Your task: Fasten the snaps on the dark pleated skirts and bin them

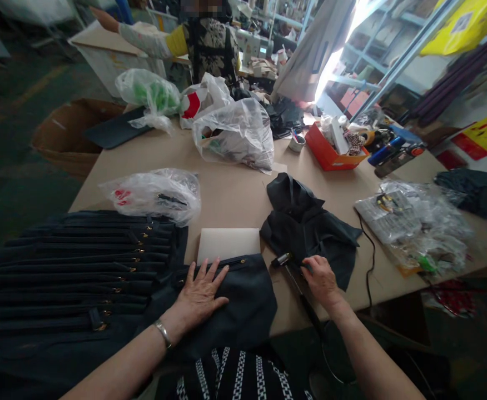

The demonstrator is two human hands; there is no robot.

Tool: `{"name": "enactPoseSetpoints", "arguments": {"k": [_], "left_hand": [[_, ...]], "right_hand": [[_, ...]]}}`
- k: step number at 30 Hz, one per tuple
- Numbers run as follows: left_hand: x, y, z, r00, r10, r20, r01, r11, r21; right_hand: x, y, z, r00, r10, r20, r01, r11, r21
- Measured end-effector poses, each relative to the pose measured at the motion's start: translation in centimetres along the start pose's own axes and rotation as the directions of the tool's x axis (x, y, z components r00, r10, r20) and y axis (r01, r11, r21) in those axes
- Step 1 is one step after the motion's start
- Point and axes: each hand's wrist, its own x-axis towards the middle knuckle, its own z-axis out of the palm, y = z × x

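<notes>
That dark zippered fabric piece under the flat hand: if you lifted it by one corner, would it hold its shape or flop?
The dark zippered fabric piece would probably flop: it drapes over the table edge and puckers beneath the left hand. It looks light, since similar pieces in the stack lie thin and flat. The zipper edge may hang slightly stiffer.

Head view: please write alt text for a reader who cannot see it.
A person's left hand presses flat on a dark navy zippered fabric panel on a tan worktable, while the right hand grips a slim black metal-tipped tool beside crumpled dark cloth. Similar stacked zippered panels lie at left.
</notes>
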Motion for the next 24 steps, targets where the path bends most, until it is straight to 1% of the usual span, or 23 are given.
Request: {"name": "enactPoseSetpoints", "arguments": {"k": [1, 3, 6, 8, 9, 11, 13, 16, 17, 18, 19, 20, 21, 22, 23, 24], "left_hand": [[0.3, -0.1, -0.1, 1.0, -0.003, 0.0, 0.003, 1.0, 0.0], [0.8, -0.3, -0.2, 1.0, 0.008, 0.004, -0.008, 1.0, 0.001], [1.2, -0.4, -0.6, 0.999, 0.042, 0.021, -0.042, 0.999, 0.001], [1.1, -0.4, -0.9, 0.998, 0.048, 0.036, -0.049, 0.999, 0.007], [1.1, -0.5, -1.2, 0.998, 0.045, 0.037, -0.045, 0.999, 0.011], [1.0, -0.5, -1.6, 0.999, 0.035, 0.022, -0.036, 0.999, 0.014], [0.8, -0.5, -2.2, 0.999, 0.034, -0.021, -0.034, 0.999, 0.004], [0.8, 0.2, -3.8, 0.993, 0.045, -0.106, -0.051, 0.997, -0.061], [0.8, 0.7, -4.7, 0.989, 0.052, -0.138, -0.068, 0.991, -0.114], [0.8, 1.4, -5.6, 0.983, 0.068, -0.17, -0.1, 0.976, -0.192], [0.8, 2.3, -6.7, 0.976, 0.088, -0.201, -0.147, 0.943, -0.298], [0.9, 3.4, -7.9, 0.968, 0.102, -0.229, -0.193, 0.884, -0.425], [1.0, 4.6, -9.2, 0.963, 0.106, -0.249, -0.232, 0.795, -0.56], [1.1, 5.9, -10.4, 0.963, 0.085, -0.254, -0.243, 0.679, -0.693], [1.4, 7.2, -11.6, 0.974, 0.032, -0.226, -0.206, 0.549, -0.81], [1.8, 8.4, -12.7, 0.985, -0.029, -0.171, -0.143, 0.419, -0.897]], "right_hand": [[-0.6, 1.1, 0.4, 1.0, 0.012, 0.025, -0.012, 1.0, -0.001], [-1.3, 2.3, 1.6, 0.997, 0.023, 0.076, -0.023, 1.0, 0.008], [-1.1, 2.7, 2.8, 0.992, 0.049, 0.12, -0.056, 0.997, 0.054], [-0.5, 2.8, 2.4, 0.988, 0.067, 0.136, -0.083, 0.99, 0.111], [-0.1, 2.9, 1.8, 0.987, 0.077, 0.141, -0.098, 0.985, 0.145], [0.7, 3.4, -0.4, 0.984, 0.1, 0.147, -0.131, 0.967, 0.22], [1.4, 4.1, -3.4, 0.98, 0.131, 0.152, -0.172, 0.939, 0.299], [2.1, 4.9, -8.9, 0.972, 0.182, 0.146, -0.226, 0.887, 0.403], [2.2, 5.0, -10.7, 0.965, 0.222, 0.137, -0.261, 0.833, 0.488], [2.2, 4.7, -12.2, 0.953, 0.275, 0.13, -0.296, 0.743, 0.6], [2.2, 4.2, -13.4, 0.935, 0.33, 0.131, -0.321, 0.625, 0.712], [2.0, 3.3, -14.3, 0.916, 0.377, 0.14, -0.329, 0.501, 0.8], [1.9, 2.2, -14.7, 0.899, 0.409, 0.156, -0.325, 0.385, 0.864], [1.6, 0.7, -14.6, 0.888, 0.424, 0.175, -0.316, 0.288, 0.904], [1.3, -1.0, -14.2, 0.887, 0.42, 0.192, -0.306, 0.223, 0.926], [0.9, -2.8, -13.4, 0.888, 0.408, 0.21, -0.294, 0.154, 0.943]]}}
